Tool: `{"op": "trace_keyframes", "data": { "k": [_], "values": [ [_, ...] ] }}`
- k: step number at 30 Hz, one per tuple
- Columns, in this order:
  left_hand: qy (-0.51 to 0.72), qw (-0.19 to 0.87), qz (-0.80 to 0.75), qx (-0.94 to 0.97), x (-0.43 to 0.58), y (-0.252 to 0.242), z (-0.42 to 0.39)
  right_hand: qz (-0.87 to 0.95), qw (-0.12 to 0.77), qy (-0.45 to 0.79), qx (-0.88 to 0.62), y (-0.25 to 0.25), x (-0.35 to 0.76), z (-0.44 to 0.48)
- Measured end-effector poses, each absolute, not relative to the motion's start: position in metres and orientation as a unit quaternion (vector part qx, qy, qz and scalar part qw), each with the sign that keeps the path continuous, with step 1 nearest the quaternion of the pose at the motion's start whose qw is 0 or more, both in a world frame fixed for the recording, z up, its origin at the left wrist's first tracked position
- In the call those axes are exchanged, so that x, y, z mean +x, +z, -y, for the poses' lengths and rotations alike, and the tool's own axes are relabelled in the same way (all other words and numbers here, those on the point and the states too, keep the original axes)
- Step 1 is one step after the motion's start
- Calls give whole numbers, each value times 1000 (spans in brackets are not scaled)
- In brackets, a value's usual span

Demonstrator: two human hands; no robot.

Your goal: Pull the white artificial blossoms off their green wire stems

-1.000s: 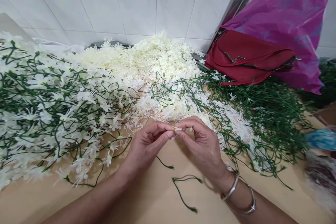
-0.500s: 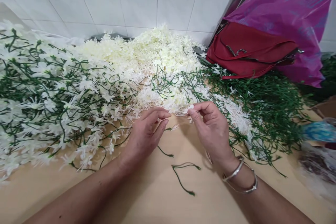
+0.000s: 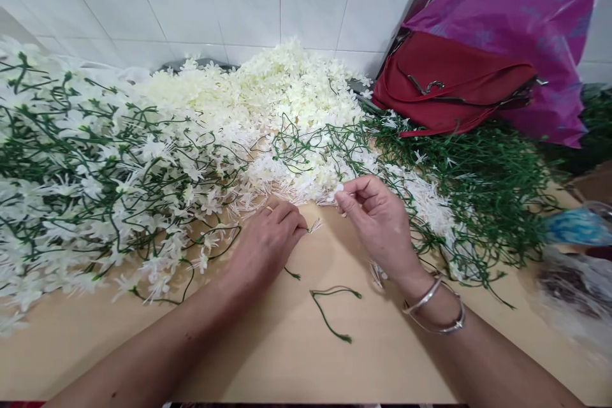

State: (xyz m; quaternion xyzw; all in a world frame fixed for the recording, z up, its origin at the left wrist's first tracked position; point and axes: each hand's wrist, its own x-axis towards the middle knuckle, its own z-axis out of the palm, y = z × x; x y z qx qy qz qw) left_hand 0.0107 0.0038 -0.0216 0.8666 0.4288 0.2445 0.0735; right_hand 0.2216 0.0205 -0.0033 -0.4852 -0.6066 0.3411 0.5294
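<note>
Head view: my right hand (image 3: 382, 223) has thumb and forefinger pinched on a small white petal piece (image 3: 340, 189), held just in front of the heap of cream blossoms (image 3: 291, 102), while my left hand (image 3: 265, 239) is bent down at a green stem with white filaments (image 3: 315, 225), though I cannot tell whether my fingers close on it. Below my hands, a bent green stem (image 3: 329, 317) lies on the table (image 3: 287, 363), with stemmed white flowers (image 3: 86, 185) piled on my left and a mass of green stems (image 3: 488, 185) at my right.
</note>
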Motion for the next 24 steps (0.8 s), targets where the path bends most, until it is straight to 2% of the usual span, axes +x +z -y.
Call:
{"op": "trace_keyframes", "data": {
  "k": [3,6,10,13,24],
  "values": [
    [297,110,-450,835,10,-20,-3,600,476,459,-451,-4,217,-20],
    [406,230,-486,739,8,-19,-3,572,450,545,-417,-9,215,-21],
    [493,415,-445,622,10,-21,-6,557,448,578,-394,-15,215,-22],
    [507,503,-416,563,12,-23,-7,567,441,565,-407,-13,216,-21],
    [483,482,-437,586,14,-25,-3,577,417,560,-424,-5,212,-16]
  ]
}}
